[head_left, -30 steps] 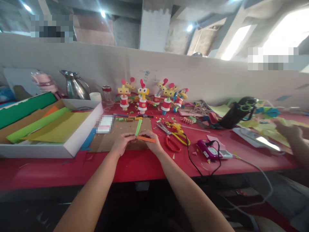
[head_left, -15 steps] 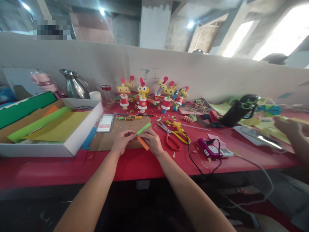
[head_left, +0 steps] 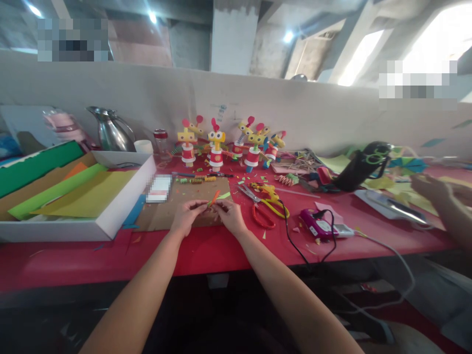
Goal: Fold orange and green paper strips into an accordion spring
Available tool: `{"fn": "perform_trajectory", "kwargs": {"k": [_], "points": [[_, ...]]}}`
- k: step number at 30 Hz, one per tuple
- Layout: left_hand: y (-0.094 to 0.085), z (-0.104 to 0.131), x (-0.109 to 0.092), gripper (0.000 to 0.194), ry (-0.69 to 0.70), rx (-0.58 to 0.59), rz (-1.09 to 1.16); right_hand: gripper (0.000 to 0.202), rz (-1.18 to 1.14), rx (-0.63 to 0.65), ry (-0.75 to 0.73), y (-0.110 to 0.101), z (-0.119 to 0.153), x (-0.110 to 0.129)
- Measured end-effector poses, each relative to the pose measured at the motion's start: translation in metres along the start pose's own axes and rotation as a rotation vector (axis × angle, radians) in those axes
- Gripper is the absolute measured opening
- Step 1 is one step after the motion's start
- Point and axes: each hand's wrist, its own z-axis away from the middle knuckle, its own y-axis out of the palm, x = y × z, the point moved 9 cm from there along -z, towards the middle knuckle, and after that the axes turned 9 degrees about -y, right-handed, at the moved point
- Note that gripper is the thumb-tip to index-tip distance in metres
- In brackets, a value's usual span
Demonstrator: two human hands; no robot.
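Note:
Pinched between my two hands are narrow paper strips, one orange (head_left: 214, 197) and one green (head_left: 224, 195), crossing at my fingertips. My left hand (head_left: 191, 215) grips them from the left, fingers closed. From the right, my right hand (head_left: 229, 214) closes on the same strips, with the green end showing just above its fingers. Both hands hover over a brown cardboard sheet (head_left: 158, 211) on the red table. Folded paper springs (head_left: 199, 180) lie on the cardboard's far edge. Red-and-yellow-handled scissors (head_left: 262, 216) rest open, right of my right hand.
Several paper-cup figures (head_left: 216, 157) stand at the back. At left is a white box (head_left: 127, 196) of coloured paper, with a steel jug (head_left: 112, 130) behind. A purple device (head_left: 317, 223) with cables, a black bottle (head_left: 363, 167) and another person's hand (head_left: 429, 191) are to the right.
The orange strip has swung from pointing down toward me to pointing up and away. The green strip now lies lower to the right. The other person's hand at right has shifted slightly.

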Motion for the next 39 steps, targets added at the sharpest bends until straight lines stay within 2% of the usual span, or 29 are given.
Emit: {"fn": "perform_trajectory", "kwargs": {"k": [4, 11, 19, 30, 34, 39], "points": [[0.002, 0.001, 0.000, 0.039, 0.008, 0.022, -0.008, 0.019, -0.092, -0.039, 0.063, 0.001, 0.000, -0.006], [0.004, 0.004, -0.003, 0.038, 0.017, 0.017, -0.016, 0.031, -0.151, -0.066, 0.127, 0.002, 0.000, -0.006], [0.005, 0.004, -0.005, 0.035, 0.041, 0.012, -0.047, 0.033, -0.162, -0.091, 0.122, 0.001, -0.001, -0.008], [-0.002, 0.003, -0.010, 0.029, 0.124, -0.074, -0.173, 0.031, -0.151, -0.088, 0.095, 0.000, 0.000, -0.006], [0.002, 0.004, -0.011, 0.028, 0.155, -0.017, -0.129, 0.026, -0.060, -0.056, 0.073, 0.001, 0.001, -0.006], [0.005, 0.005, -0.011, 0.032, 0.187, 0.004, -0.095, 0.018, 0.291, -0.161, -0.118, -0.014, 0.001, 0.017]]}}
